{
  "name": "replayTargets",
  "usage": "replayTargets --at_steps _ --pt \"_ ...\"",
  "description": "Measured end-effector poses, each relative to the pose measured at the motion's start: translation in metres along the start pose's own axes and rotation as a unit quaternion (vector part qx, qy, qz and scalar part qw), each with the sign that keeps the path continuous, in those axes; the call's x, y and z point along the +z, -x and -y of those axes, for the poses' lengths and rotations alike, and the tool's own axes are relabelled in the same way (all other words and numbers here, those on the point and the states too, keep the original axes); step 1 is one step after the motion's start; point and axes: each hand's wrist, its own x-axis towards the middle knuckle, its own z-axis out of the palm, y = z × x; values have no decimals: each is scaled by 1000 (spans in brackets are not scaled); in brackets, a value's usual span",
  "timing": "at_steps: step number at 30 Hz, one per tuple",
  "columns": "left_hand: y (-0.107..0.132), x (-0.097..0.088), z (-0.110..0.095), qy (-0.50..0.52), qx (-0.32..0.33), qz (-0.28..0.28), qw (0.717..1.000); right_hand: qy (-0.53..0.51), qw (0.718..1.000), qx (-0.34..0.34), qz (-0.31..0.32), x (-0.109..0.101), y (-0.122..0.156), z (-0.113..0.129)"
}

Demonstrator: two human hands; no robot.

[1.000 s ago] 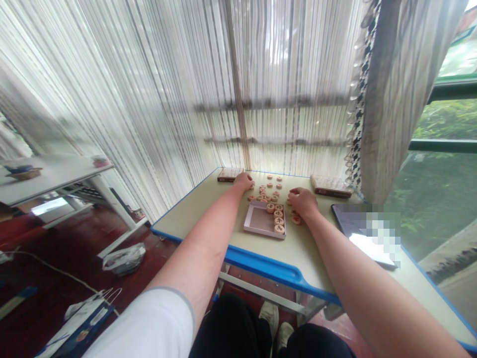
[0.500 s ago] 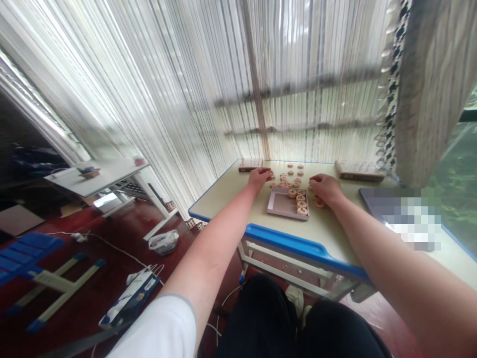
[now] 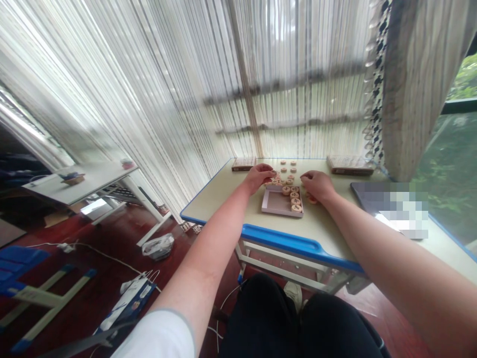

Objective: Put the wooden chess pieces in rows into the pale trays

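Observation:
Round wooden xiangqi pieces (image 3: 289,182) lie loosely in the middle of the desk. My left hand (image 3: 259,178) is at their left side, with its thumb and fingers closed on a xiangqi piece at the fingertips. My right hand (image 3: 318,185) is to the right of them, fingers bent together; what they hold, if anything, is hidden. Other pieces (image 3: 311,200) lie partly under this right hand. Between my hands and nearer to me sits a shallow open box (image 3: 278,201). Several pieces with dark characters (image 3: 295,201) are lined up along its right side and far right corner.
Flat boxes stand at the back left (image 3: 244,164) and back right (image 3: 350,165) of the desk. A dark flat object (image 3: 359,194), partly blurred out, lies at the right. The desk (image 3: 216,199) has a blue front edge. A curtain (image 3: 167,74) hangs behind it.
My left hand has moved slightly right, over the loose pieces. My right hand stays nearly in place beside them. The whole view has shifted a little as my head turned.

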Motion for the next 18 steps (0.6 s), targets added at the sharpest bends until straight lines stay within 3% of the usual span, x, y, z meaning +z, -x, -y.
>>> replayTargets --at_steps 7,14,18 --pt "0 2 0 -33 -4 6 999 -23 1000 14 3 -2 2 2" --pt "0 -1 1 -84 -1 1 996 -132 990 47 -26 -1 -1 0" --pt "1 -5 1 -192 24 -10 981 -165 983 66 -37 1 -1 -2"
